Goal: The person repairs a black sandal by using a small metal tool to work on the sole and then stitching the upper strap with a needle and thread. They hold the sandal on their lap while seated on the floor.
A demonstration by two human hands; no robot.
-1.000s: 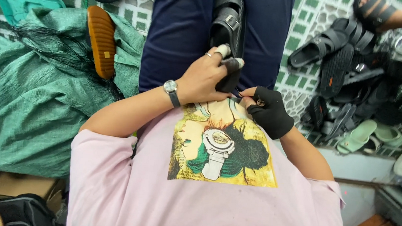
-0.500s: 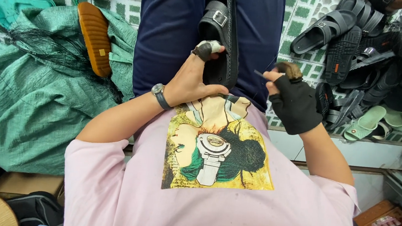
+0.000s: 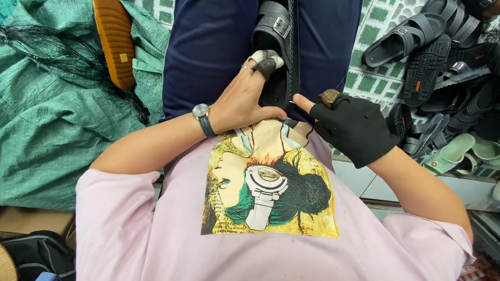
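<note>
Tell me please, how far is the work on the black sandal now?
Done: the black sandal has its straps and buckle on. In hand: it lies between the knees; the left hand holds its edge, and the gloved right hand grips a small wooden-handled tool beside it. Left: cannot tell; any stitching is hidden.

Light is bright and even, shadows are soft. The picture is sharp at centre; edges bend, strongest at 3 and 9 o'clock.

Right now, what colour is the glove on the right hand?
Black, with the fingertips cut off. The glove shows best in the head view.
</note>
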